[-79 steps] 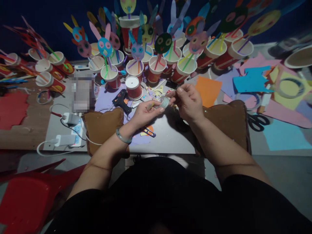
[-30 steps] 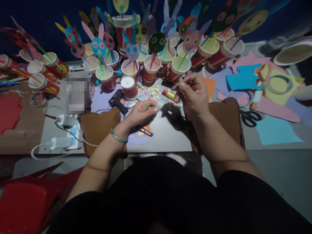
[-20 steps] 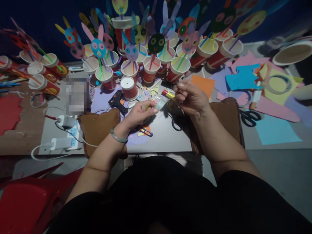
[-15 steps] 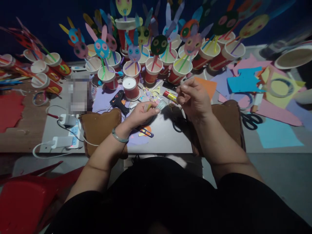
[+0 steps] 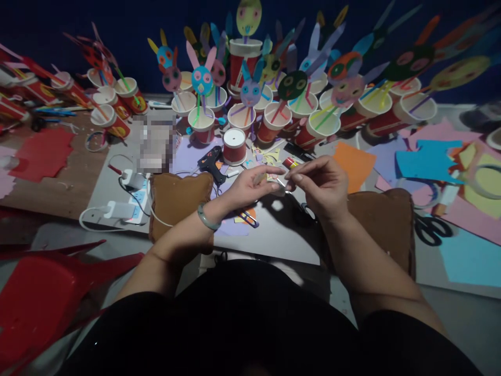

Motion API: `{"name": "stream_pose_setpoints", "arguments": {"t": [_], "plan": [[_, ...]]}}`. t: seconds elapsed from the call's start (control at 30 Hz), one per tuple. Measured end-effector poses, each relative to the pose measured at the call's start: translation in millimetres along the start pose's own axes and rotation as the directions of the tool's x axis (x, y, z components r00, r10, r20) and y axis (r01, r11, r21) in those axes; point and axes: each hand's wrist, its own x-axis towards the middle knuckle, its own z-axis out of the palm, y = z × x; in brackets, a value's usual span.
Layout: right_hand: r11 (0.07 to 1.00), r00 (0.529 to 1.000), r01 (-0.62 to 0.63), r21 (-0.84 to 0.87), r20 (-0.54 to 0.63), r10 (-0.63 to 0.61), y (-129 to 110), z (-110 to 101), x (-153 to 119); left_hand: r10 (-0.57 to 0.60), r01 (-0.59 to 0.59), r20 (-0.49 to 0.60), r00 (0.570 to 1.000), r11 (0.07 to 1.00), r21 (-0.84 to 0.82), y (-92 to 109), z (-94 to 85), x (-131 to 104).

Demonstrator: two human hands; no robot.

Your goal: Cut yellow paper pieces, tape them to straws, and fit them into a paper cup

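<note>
My left hand, with a bracelet at the wrist, is closed on a small whitish, shiny thing at its fingertips. My right hand meets it from the other side, thumb and forefinger pinched at that thing's edge; whether they grip a separate piece is too small to tell. Just behind the fingers lies a red-and-yellow glue stick, partly hidden. A black glue gun rests beyond my left hand beside an upturned red-and-white paper cup. Below the left wrist is a dark loop-shaped tool on paper scraps.
Paper cups holding straws with rabbit faces line the back. Brown cushions flank the work spot. Black-handled scissors and coloured paper lie right. A power strip with cables sits left, near a red stool.
My right hand has come down and inward until its fingertips meet those of my left hand. The view has turned, so the table appears shifted to the right.
</note>
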Motion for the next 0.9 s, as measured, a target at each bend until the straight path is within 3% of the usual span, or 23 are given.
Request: {"name": "stream_pose_setpoints", "arguments": {"t": [0.17,0.5,0.67,0.9], "plan": [[1.0,1.0,-0.017,-0.026,0.02,0.018,-6.5,4.5,-3.1,0.039,-0.038,0.026,0.999,0.999,-0.038,-2.2,4.0,-0.6],[0.996,1.0,0.011,-0.089,0.028,-0.008,-7.3,3.6,-4.6,-0.076,0.07,0.104,0.992,0.996,0.056,3.5,1.3,-5.0],[0.995,0.999,0.015,-0.103,0.052,-0.009,-8.3,6.8,-8.8,-0.059,0.055,0.054,0.997,0.996,0.071,2.6,3.3,-3.0],[0.999,0.995,-0.029,-0.041,0.099,0.033,-6.2,8.8,-8.9,-0.063,0.057,0.066,0.996,0.994,0.089,5.0,1.7,-4.9]]}}
